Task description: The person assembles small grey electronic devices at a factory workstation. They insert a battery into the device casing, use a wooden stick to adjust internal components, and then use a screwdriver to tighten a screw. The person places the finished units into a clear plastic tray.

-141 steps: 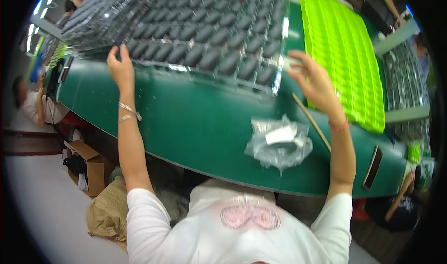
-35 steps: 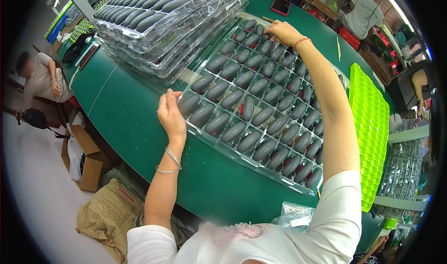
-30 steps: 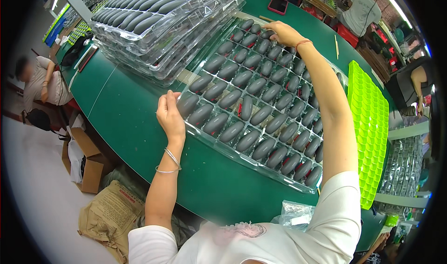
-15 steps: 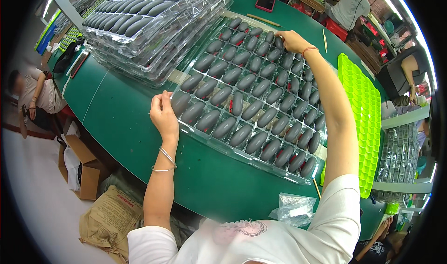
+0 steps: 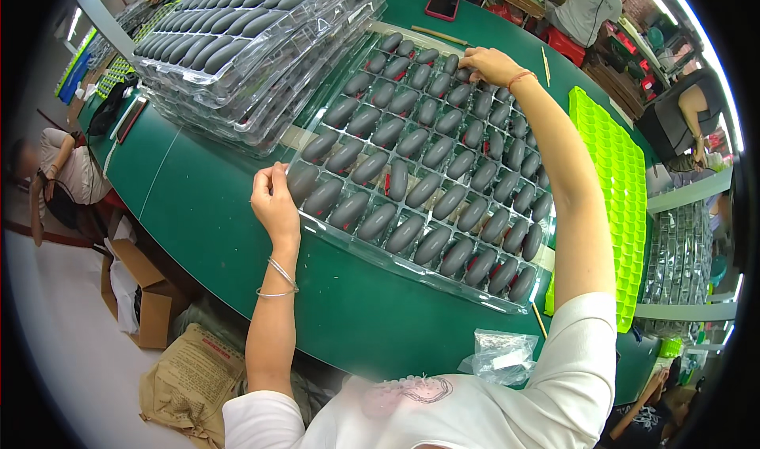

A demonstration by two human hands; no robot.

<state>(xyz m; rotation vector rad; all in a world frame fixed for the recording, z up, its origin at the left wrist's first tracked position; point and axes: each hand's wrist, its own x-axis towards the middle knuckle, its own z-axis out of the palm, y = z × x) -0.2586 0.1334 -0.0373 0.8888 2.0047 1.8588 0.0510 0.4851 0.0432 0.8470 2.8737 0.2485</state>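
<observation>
A clear plastic tray (image 5: 412, 268) lies on the green table, its pockets filled with rows of dark grey oval pieces (image 5: 405, 233), some showing red at the side. At the tray's near left corner my left hand (image 5: 275, 205) pinches the rim between thumb and fingers. My right hand (image 5: 489, 66) reaches across to the far edge. Its fingers are bent down and closed over a grey oval piece in the far row, which they mostly hide.
Stacked clear trays (image 5: 237, 77) of the same pieces rise at the back left. A bright green pocketed tray (image 5: 609, 203) lies to the right. A clear plastic bag (image 5: 500, 355) sits near me, a phone (image 5: 442, 5) at the far edge. Other people sit around.
The right hand's fingers have curled down further over the far row. My left hand keeps its pinch on the tray's corner. The whole view has shifted slightly.
</observation>
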